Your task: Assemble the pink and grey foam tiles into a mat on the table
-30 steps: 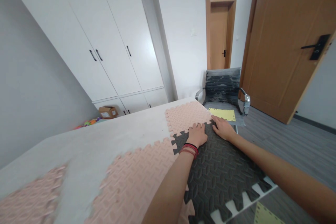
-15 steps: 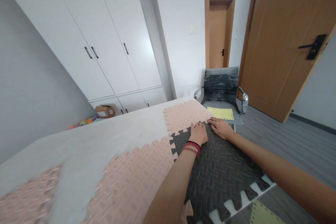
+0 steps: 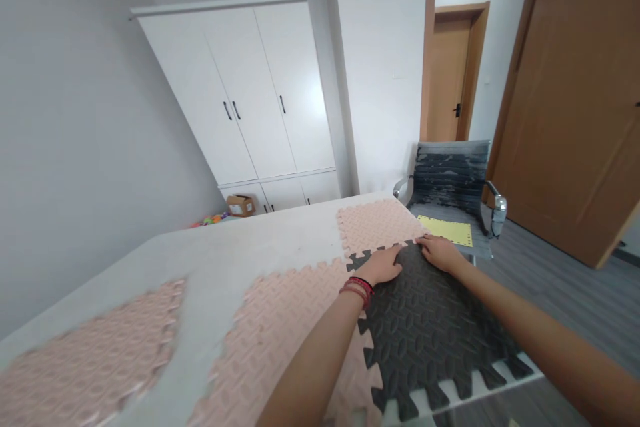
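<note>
Left hand (image 3: 383, 265): flat, open, pressing dark foam tile (image 3: 430, 320) at far edge.
Right hand (image 3: 440, 251): flat, open, on far corner.
Tile: light, soft, bendy; best gripped at toothed edge.
Neighbour: pink tile (image 3: 377, 227), table (image 3: 240, 247) far corner.

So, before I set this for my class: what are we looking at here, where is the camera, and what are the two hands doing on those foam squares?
There is no machine here: the camera sits on a person's head and looks forward and down, so the two bare arms that reach in from the bottom are that person's own. The left hand, with bands at the wrist, and the right hand both lie flat on the far edge of a dark grey foam tile. Its toothed edge meets a pink foam tile beyond it and another pink tile to its left. Neither hand holds anything. All the tiles lie on a pale grey table. Behind it stands a chair with a yellow sheet on its seat.
</note>
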`<move>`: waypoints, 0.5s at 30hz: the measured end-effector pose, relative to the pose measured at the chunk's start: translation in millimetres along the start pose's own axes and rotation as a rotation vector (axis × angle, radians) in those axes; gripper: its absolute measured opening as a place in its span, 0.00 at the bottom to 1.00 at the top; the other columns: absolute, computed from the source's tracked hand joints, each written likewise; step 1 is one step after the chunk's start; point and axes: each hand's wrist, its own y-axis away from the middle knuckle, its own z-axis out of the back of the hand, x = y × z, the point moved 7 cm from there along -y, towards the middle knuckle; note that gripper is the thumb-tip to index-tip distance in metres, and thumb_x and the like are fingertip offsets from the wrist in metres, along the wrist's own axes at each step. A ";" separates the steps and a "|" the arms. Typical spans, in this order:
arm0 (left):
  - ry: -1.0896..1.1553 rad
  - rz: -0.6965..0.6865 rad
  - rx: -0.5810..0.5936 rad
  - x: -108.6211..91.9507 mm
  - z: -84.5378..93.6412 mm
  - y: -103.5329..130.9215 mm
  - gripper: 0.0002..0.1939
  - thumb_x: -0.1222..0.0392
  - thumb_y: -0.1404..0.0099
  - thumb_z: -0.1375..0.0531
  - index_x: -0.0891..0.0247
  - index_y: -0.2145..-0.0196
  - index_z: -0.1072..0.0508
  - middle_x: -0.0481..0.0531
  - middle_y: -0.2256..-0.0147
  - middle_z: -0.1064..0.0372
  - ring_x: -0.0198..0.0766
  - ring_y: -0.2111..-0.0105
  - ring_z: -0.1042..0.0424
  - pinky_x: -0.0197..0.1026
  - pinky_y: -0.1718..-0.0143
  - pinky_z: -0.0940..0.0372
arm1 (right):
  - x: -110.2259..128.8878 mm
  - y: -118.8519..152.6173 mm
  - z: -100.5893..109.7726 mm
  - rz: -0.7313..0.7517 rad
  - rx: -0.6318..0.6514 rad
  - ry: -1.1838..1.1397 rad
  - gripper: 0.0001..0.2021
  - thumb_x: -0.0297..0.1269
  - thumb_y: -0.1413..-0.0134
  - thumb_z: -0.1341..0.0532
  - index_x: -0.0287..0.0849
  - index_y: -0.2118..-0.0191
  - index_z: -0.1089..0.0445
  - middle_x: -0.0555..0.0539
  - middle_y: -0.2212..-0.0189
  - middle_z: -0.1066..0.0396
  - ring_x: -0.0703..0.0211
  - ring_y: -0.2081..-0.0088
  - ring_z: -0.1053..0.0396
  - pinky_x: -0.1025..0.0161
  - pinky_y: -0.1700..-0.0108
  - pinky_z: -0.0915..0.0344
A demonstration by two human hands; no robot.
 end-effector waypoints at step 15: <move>-0.040 0.936 -0.409 308.3 131.7 471.2 0.16 0.45 0.49 0.52 0.49 0.64 0.32 0.42 0.63 0.23 0.44 0.59 0.26 0.43 0.53 0.37 | 25.7 -3.1 0.0 0.007 -0.014 0.077 0.21 0.26 0.47 0.52 0.39 0.48 0.32 0.32 0.50 0.32 0.45 0.48 0.34 0.46 0.47 0.43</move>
